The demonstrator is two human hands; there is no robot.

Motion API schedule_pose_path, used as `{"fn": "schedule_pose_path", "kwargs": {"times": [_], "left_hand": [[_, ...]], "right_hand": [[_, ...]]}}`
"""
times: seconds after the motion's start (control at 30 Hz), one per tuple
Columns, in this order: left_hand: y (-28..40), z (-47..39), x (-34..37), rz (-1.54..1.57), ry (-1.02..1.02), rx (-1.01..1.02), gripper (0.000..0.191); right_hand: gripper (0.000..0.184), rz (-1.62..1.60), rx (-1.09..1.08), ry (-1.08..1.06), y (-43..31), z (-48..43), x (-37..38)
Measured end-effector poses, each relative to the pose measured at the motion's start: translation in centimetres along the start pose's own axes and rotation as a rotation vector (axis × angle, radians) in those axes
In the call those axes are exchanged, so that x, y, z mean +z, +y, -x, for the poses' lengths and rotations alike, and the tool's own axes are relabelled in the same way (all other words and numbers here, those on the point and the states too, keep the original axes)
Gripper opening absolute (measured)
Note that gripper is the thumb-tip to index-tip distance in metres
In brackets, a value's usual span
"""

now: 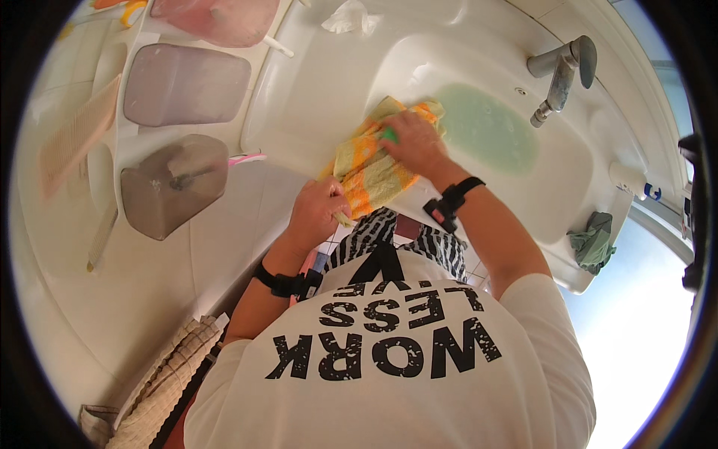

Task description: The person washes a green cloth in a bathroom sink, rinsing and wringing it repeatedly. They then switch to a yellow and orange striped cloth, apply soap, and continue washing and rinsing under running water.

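A wet yellow-and-orange patterned towel [364, 160] is spread over the front left rim of a white washbasin [314, 95]. My left hand [317, 210] grips the towel's near corner, with a bit of cloth poking out below the fingers. On the towel's upper part rests my right hand [418, 143], its fingers curled round a small green object [389, 134], mostly hidden and slightly blurred; I cannot tell if it is soap or a brush. Beyond the towel, greenish water [488, 129] stands in the bowl, and the towel's far end touches its edge.
A metal faucet [561, 78] rises at the back right. Along the left wall hang translucent cups [188, 84], a comb [81, 137] and a pink-and-white toothbrush [247, 158]. A white bottle [627, 178] and a dark green cloth [593, 242] lie on the right rim; crumpled white plastic [349, 18] lies at the back.
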State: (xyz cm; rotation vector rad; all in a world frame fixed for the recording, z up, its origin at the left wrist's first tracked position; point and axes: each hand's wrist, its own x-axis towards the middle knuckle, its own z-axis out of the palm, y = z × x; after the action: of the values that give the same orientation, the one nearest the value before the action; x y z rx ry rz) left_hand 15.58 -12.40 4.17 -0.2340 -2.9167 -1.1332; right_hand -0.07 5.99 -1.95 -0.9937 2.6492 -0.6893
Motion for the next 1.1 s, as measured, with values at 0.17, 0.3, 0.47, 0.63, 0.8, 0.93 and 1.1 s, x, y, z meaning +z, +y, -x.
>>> {"fn": "schedule_pose_path", "kwargs": {"times": [0.17,0.3,0.47,0.63,0.8,0.93,1.1], "left_hand": [[-0.5,0.3,0.4,-0.043,0.141,-0.082,0.011],[0.0,0.9,0.6,-0.096,0.233,-0.1,0.01],[1.0,0.8,0.9,0.055,0.287,-0.259,0.014],[0.5,0.1,-0.5,-0.03,0.072,-0.267,0.018],[0.7,-1.0,-2.8,0.229,-0.102,-0.632,0.028],[1.2,-4.0,-1.8,0.126,0.185,-0.569,0.028],[0.7,-6.9,1.8,-0.345,0.098,-0.312,0.022]], "right_hand": [[0.051,-0.086,-0.321,-0.084,1.5,1.4,1.3],[0.046,-0.063,-0.083,-0.108,1.5,0.9,0.1],[0.046,-0.146,-0.267,-0.148,-1.5,0.4,-1.0],[0.045,-0.058,-0.066,-0.094,0.9,0.7,-0.4],[0.045,-0.179,0.201,-0.163,7.1,0.9,-0.1],[0.05,-0.862,0.409,-0.011,6.4,1.2,-1.1],[0.056,-1.791,0.778,-0.14,6.0,2.9,-3.7]]}}
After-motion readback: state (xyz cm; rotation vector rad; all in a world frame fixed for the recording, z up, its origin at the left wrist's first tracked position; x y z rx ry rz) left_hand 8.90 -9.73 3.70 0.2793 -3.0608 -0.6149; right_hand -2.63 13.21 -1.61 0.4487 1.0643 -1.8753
